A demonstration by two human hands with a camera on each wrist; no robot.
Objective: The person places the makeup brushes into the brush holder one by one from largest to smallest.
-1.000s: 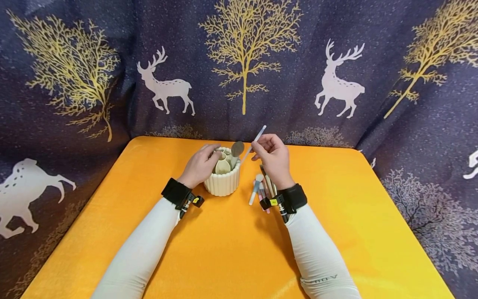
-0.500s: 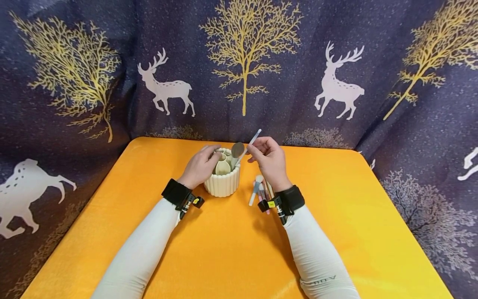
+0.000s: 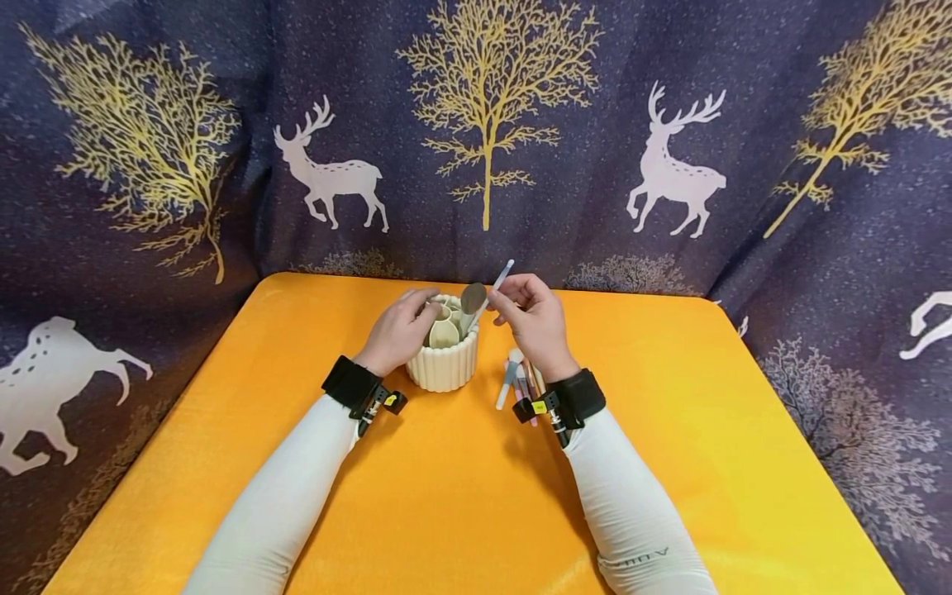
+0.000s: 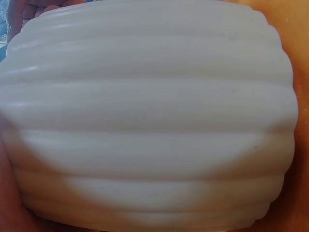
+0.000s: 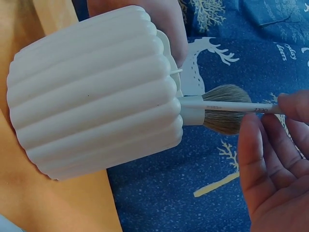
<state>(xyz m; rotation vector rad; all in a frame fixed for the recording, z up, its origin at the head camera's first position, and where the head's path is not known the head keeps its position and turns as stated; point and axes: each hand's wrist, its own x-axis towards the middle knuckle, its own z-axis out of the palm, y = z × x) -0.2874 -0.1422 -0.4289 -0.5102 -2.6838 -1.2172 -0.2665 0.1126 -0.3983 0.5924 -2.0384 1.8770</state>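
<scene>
A cream ribbed brush holder (image 3: 442,369) with inner compartments stands upright on the table. My left hand (image 3: 399,330) holds its left side, with fingers and thumb at the rim. The right hand (image 3: 539,322) pinches a slim white makeup brush (image 5: 236,106) between thumb and fingers, beside the holder's right rim. This brush slants, its lower end at the holder's mouth and its upper end rising past the fingertips. A large fluffy makeup brush (image 3: 473,298) stands in the holder with brown bristles up. In the left wrist view the holder's ribbed wall (image 4: 149,106) fills most of the picture.
Several loose makeup brushes (image 3: 509,378) lie on the orange-covered table (image 3: 446,496) right of the holder, partly hidden under the right wrist. A dark blue curtain (image 3: 476,107) with deer and trees hangs behind the table's far edge.
My right hand has moved left and slightly down with the slim brush, bringing it close to the large brush at the holder's rim. The left hand and the holder have stayed in place.
</scene>
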